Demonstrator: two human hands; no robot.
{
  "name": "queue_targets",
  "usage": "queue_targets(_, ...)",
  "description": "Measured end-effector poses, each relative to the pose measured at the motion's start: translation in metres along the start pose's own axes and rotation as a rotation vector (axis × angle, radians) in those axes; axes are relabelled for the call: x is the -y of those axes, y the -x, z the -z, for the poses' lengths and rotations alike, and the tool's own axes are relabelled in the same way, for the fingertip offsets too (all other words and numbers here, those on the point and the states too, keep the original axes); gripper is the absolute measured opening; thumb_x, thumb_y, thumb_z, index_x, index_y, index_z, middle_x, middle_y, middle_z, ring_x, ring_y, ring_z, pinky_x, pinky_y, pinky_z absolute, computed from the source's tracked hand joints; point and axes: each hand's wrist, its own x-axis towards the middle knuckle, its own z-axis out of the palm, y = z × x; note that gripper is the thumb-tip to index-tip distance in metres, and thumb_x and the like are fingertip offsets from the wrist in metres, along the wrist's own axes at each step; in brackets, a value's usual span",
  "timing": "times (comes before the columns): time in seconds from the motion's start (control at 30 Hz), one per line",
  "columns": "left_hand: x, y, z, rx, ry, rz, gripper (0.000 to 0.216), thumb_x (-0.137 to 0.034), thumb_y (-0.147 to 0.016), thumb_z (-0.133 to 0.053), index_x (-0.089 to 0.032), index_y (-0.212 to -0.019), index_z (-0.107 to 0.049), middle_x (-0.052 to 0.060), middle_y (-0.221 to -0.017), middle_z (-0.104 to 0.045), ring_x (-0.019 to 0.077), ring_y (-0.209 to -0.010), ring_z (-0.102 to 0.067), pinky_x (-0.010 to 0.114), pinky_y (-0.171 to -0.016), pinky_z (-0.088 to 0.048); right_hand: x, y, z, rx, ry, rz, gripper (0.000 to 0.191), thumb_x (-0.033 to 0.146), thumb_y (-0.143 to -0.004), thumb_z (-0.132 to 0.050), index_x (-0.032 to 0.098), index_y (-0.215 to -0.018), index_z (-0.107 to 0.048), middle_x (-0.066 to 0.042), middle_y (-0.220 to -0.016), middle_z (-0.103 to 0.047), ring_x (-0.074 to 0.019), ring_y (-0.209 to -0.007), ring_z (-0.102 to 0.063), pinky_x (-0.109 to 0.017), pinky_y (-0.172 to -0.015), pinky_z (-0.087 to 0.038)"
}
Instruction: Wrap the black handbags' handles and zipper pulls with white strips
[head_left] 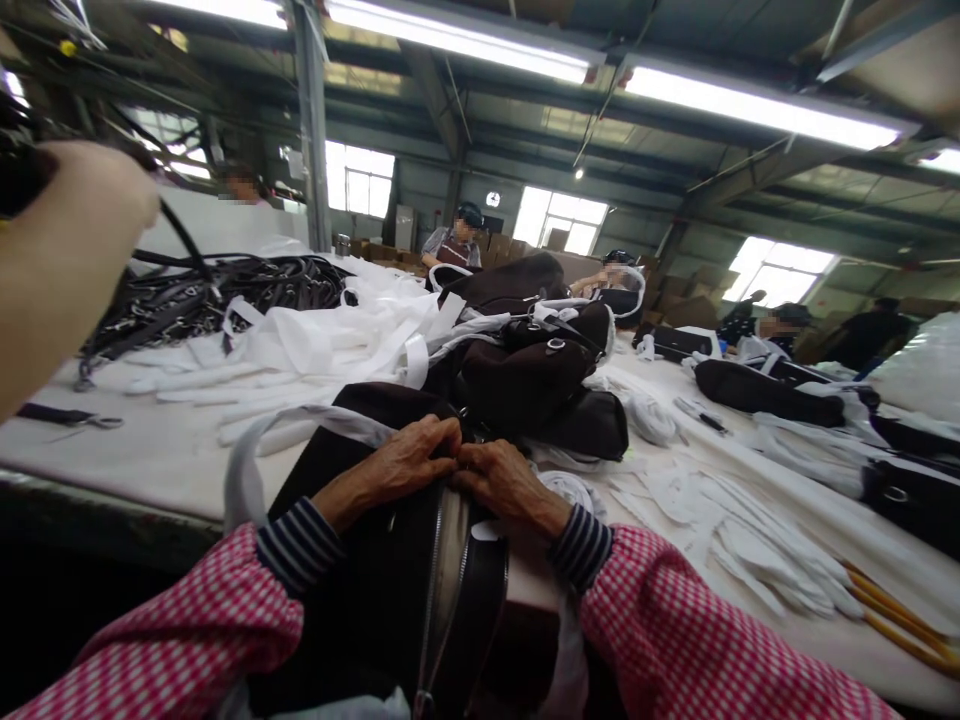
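A black handbag (367,560) lies in front of me with its top zipper (437,580) partly parted, and beige lining shows between the teeth. My left hand (401,465) and my right hand (502,478) meet at the far end of the zipper. Both have their fingers closed in a pinch on the bag there; the exact bit between the fingertips is hidden. A handle wrapped in pale material (244,470) arches out on the bag's left side. Just beyond my hands, more black bags (517,375) are piled up.
Black straps with metal clips (247,290) heap at the back left, beside white strips (322,340). Another person's arm (75,250) reaches in from the left. White gloves (772,545) and yellow handles (900,610) lie on the table (660,560) at right. Several people work further back.
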Motion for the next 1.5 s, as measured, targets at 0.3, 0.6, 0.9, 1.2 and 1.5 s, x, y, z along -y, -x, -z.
queue_targets(0.3,-0.009,0.007,0.026,0.173,-0.256,0.001,0.01,-0.018,-0.088,-0.056,-0.023,-0.094,-0.063,0.001,-0.098,-0.054,0.0195,-0.089,-0.053,0.032,-0.08,-0.034,0.005,0.008,-0.003,0.007,0.22,0.048,0.016,0.032,-0.099,-0.059,0.021,-0.098,-0.071,-0.002,-0.075,-0.064,-0.0148,-0.066,-0.053,-0.027,-0.062,-0.027)
queue_targets(0.6,-0.004,0.003,0.017,0.182,-0.34,-0.054,0.018,-0.029,-0.101,-0.053,-0.024,-0.097,-0.07,0.002,-0.094,-0.062,0.0215,-0.099,-0.055,0.032,-0.077,-0.033,-0.001,0.008,-0.011,-0.018,0.274,0.091,0.018,0.029,-0.098,-0.059,0.021,-0.107,-0.072,-0.004,-0.081,-0.07,-0.0161,-0.067,-0.057,-0.028,-0.062,-0.027)
queue_targets(0.9,0.004,-0.001,0.012,0.161,-0.374,-0.167,0.019,-0.025,-0.099,-0.055,-0.023,-0.088,-0.071,0.002,-0.084,-0.061,0.0209,-0.093,-0.054,0.032,-0.073,-0.032,-0.008,0.001,-0.008,-0.065,-0.101,0.08,0.008,0.023,-0.091,-0.066,0.018,-0.09,-0.073,-0.002,-0.075,-0.068,-0.0148,-0.068,-0.06,-0.025,-0.062,-0.035)
queue_targets(1.2,0.008,0.004,0.012,-0.004,0.183,0.057,0.025,-0.038,-0.099,-0.051,-0.019,-0.092,-0.063,0.002,-0.093,-0.063,0.0185,-0.088,-0.056,0.031,-0.082,-0.04,-0.014,0.001,0.003,0.032,-1.073,-0.126,0.028,0.04,-0.08,-0.078,0.014,-0.088,-0.069,0.0,-0.062,-0.065,-0.0058,-0.043,-0.042,-0.019,-0.041,-0.025)
queue_targets(1.5,0.002,-0.011,0.003,-0.067,0.69,0.05,0.024,-0.04,-0.092,-0.062,-0.017,-0.087,-0.058,-0.001,-0.075,-0.064,0.0141,-0.071,-0.056,0.028,-0.07,-0.042,-0.026,-0.003,0.014,0.0,-1.542,-0.104,0.032,0.043,-0.083,-0.071,0.012,-0.091,-0.069,-0.012,-0.086,-0.077,-0.0183,-0.065,-0.073,-0.017,-0.042,-0.04)
